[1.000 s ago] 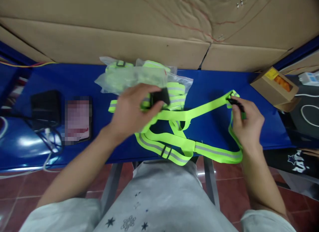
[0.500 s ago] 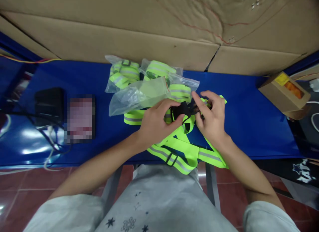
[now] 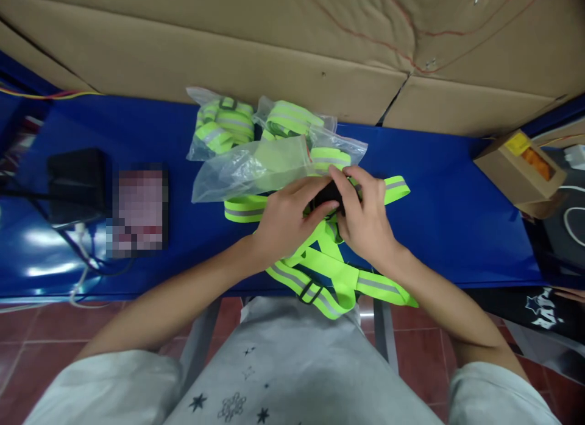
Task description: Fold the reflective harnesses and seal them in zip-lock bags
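My left hand [image 3: 290, 217] is closed on a black buckle [image 3: 329, 195], thumb below and fingers above. Pressed against its right side, my right hand [image 3: 364, 215] grips the same buckle, and its fingers hide much of it. The buckle belongs to a neon yellow-green reflective strap harness [image 3: 331, 263] with grey stripes, lying loosely below and around both hands. A black slider [image 3: 311, 291] sits on its lower strap, near the table's front edge. One strap end [image 3: 397, 189] sticks out beyond my right hand.
Behind the hands lie clear plastic bags [image 3: 247, 169], several with folded yellow-green straps inside. On the left are a black device [image 3: 77, 184] with cables and a blurred-out dark-edged object [image 3: 141, 209]. A cardboard box [image 3: 516, 169] stands right on the blue table [image 3: 457, 230]. Cardboard panels [image 3: 205, 53] rise behind.
My right hand has moved left, up to my left hand, bringing the buckle parts together. A strap end right of it shows more fully. The view has shifted slightly.
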The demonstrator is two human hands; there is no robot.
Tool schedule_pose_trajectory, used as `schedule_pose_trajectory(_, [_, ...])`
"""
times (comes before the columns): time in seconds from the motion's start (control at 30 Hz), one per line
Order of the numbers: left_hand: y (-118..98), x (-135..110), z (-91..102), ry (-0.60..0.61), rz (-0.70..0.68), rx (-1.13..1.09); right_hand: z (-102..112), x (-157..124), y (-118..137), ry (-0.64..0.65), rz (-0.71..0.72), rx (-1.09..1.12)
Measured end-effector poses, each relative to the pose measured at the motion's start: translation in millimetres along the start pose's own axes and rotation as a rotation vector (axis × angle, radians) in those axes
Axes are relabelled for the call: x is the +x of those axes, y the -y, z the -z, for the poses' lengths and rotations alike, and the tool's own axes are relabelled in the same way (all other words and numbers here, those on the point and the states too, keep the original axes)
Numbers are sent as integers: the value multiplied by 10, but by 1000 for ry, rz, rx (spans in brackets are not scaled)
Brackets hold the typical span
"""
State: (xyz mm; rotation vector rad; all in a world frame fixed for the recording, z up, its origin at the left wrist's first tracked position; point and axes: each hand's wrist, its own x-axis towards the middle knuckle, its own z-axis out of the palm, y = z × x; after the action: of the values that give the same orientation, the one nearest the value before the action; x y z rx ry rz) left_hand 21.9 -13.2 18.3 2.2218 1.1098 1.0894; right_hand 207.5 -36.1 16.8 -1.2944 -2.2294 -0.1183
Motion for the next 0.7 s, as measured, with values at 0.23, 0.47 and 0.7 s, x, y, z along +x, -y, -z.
schedule_pose_trajectory(0.23, [157, 219, 211, 108, 160, -324, 292, 291, -303, 329, 114, 469])
schedule_pose_trajectory(0.47, [219, 221, 256, 175, 298, -718, 215, 221, -426, 350, -51, 755])
schedule_pose_trajectory(0.7, [187, 117, 136, 182, 302, -845, 69, 122, -306, 288, -459, 1190])
